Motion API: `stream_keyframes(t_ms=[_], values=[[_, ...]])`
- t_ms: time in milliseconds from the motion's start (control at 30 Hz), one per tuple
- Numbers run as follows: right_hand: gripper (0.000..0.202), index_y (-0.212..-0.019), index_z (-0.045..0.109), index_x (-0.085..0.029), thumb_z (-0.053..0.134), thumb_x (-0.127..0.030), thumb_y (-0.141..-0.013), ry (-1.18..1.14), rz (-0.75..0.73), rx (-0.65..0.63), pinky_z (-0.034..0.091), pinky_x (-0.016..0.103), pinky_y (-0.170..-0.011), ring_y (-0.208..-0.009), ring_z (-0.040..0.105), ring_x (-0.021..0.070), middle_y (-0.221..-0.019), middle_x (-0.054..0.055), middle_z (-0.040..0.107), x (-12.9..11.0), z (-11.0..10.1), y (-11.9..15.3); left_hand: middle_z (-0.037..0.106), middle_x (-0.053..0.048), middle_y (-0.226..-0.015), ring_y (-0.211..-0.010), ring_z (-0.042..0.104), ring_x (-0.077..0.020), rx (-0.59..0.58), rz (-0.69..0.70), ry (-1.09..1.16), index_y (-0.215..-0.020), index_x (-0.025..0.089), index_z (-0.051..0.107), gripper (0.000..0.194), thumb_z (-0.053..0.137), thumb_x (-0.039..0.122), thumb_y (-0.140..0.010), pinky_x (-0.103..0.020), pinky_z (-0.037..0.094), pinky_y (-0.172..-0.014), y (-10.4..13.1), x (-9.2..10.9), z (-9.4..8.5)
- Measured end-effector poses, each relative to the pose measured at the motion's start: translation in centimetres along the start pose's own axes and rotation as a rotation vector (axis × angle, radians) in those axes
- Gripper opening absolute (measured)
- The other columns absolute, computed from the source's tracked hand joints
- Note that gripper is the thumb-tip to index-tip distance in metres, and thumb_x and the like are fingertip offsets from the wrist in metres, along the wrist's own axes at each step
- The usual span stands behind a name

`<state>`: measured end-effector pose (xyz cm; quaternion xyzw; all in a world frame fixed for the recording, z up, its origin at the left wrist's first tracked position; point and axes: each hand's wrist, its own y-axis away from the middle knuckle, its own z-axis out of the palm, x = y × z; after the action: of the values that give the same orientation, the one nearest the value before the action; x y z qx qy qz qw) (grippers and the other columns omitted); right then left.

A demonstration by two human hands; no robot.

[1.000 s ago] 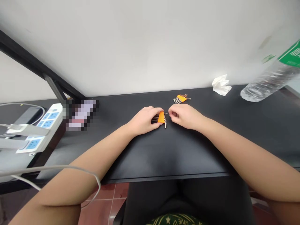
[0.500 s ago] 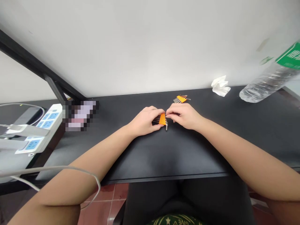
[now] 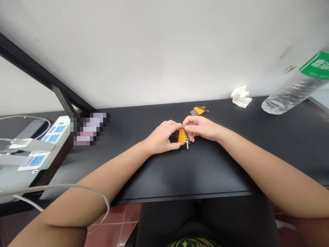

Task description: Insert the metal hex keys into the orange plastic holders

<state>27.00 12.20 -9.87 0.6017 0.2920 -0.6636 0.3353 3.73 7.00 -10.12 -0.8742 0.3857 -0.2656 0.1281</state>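
An orange holder with several metal hex keys is gripped by my left hand, thumb below and fingers above. The bent ends of the keys point right, one of them toward the table's front. My right hand is closed at the holder's right side, its fingertips against the upper right of the key set; whether they pinch a key is hidden. Behind my right hand, a second orange holder with hex keys lies on the black table.
At the back right are a crumpled white tissue and a clear plastic bottle with a green label. A white power strip with plugs and cables is at the left, near a pixelated flat object. A cable crosses before my left arm.
The held key set has shifted slightly right and toward the front edge with my left hand. More bent key ends show beside my right fingers.
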Motion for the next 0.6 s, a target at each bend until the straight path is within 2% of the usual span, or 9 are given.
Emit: stream_keyframes(t_ms=[100, 200, 433, 600], values=[[0.033, -0.104, 0.062, -0.017, 0.076, -0.043, -0.089, -0.080, 0.044, -0.040, 0.060, 0.030, -0.067, -0.066, 0.069, 0.0136, -0.085, 0.002, 0.070, -0.05, -0.60, 0.20, 0.070, -0.007, -0.108, -0.097, 0.067, -0.0233, 0.007, -0.063, 0.020, -0.121, 0.020, 0.058, 0.047, 0.075, 0.034, -0.080, -0.039, 0.051, -0.095, -0.05, 0.01, -0.05], [0.032, -0.105, 0.062, -0.018, 0.075, -0.042, -0.090, -0.101, 0.073, -0.054, 0.061, 0.031, -0.068, -0.068, 0.070, 0.0136, -0.090, 0.002, 0.069, 0.00, -0.80, 0.23, 0.069, -0.009, -0.113, -0.102, 0.068, -0.0245, -0.010, -0.093, 0.063, -0.120, 0.020, 0.057, 0.046, 0.074, 0.035, -0.081, -0.039, 0.053, -0.095, -0.14, 0.12, -0.09], [0.031, -0.105, 0.058, -0.020, 0.075, -0.042, -0.090, -0.070, 0.069, -0.037, 0.060, 0.029, -0.065, -0.063, 0.069, 0.0139, -0.079, 0.000, 0.070, 0.05, -0.29, 0.11, 0.068, -0.011, -0.122, -0.112, 0.068, -0.0266, -0.029, -0.108, 0.081, -0.126, 0.019, 0.053, 0.050, 0.073, 0.034, -0.082, -0.041, 0.054, -0.098, -0.12, 0.21, -0.09], [0.034, -0.103, 0.057, -0.020, 0.077, -0.042, -0.088, -0.036, 0.057, 0.000, 0.054, 0.024, -0.056, -0.058, 0.065, 0.0126, -0.071, -0.001, 0.070, 0.02, 0.11, -0.12, 0.068, -0.011, -0.123, -0.111, 0.068, -0.0255, -0.032, -0.085, 0.093, -0.127, 0.020, 0.053, 0.050, 0.073, 0.032, -0.083, -0.040, 0.054, -0.097, -0.24, 0.29, -0.12]])
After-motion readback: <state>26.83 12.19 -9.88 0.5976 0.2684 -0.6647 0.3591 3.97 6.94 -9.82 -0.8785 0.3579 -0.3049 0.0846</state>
